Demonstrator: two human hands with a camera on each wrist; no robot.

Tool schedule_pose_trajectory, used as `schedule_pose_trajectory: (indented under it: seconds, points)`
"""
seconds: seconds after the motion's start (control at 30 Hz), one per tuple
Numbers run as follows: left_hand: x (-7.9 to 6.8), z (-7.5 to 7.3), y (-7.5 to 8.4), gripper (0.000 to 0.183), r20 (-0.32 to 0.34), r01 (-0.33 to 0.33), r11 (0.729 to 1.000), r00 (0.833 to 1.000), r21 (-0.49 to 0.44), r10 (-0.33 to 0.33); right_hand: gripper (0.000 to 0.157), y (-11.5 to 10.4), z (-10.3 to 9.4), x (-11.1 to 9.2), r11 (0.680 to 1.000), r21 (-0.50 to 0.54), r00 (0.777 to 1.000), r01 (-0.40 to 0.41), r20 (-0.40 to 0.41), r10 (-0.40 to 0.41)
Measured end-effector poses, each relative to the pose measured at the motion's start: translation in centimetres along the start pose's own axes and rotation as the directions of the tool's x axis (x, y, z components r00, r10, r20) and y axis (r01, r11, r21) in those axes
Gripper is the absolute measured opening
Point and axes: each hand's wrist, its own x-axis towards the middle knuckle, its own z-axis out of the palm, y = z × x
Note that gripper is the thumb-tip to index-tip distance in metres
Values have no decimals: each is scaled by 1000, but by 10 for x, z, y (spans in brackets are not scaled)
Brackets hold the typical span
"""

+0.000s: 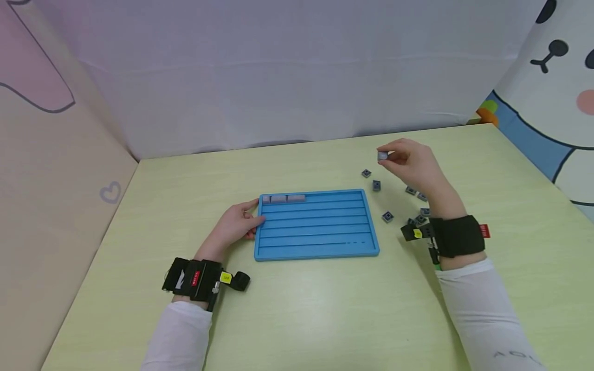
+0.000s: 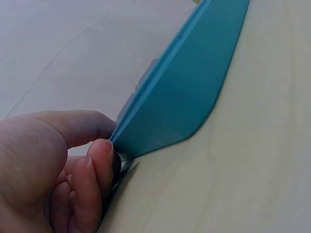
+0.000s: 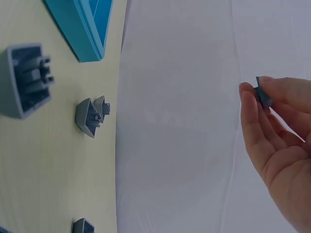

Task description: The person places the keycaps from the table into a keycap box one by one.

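A blue ridged tray [image 1: 315, 226] lies on the table, its long rows running left to right. Three grey keycaps [image 1: 296, 198] sit side by side at the left end of its top row. My left hand [image 1: 235, 222] pinches the tray's left edge between thumb and fingers; in the left wrist view the tray's side wall [image 2: 180, 87] shows beside the fingertips. Raised above the table's far right part, my right hand [image 1: 412, 162] holds a single grey keycap [image 1: 382, 155] between thumb and fingertips. The right wrist view also shows this keycap [image 3: 263, 95], partly covered by the fingers.
Several loose grey keycaps lie right of the tray, among them one keycap [image 1: 388, 217] near its right edge and another keycap [image 1: 376, 185] farther back. In the right wrist view, a keycap [image 3: 87, 117] shows its stem side. A pale curtain [image 1: 287, 77] hangs behind the table.
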Motion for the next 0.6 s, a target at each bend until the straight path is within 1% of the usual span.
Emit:
schedule_pose_trajectory:
  seconds: [0.13, 0.27, 0.37, 0.43, 0.6]
  points:
    - [0, 0, 0, 64, -8, 0, 1000, 1000, 3, 0, 28, -1, 3, 1, 999, 31, 1000, -19, 20, 18]
    - [0, 1, -1, 64, 7, 0, 1000, 1000, 5, 0, 27, 0, 7, 2, 998, 44, 998, -43, 51, 40]
    - [-1, 2, -1, 64, 12, 8, 1000, 1000, 3, -8, 26, 0, 10, 3, 998, 42, 997, -39, 67, 36]
    - [-1, 1, -2, 65, 1, 2, 1000, 1000, 11, -2, 26, 0, 12, 4, 999, 42, 997, -20, 71, 17]
    - [0, 2, -1, 64, -19, -14, 1000, 1000, 22, 14, 27, 0, 17, 6, 996, 14, 993, 94, 73, -94]
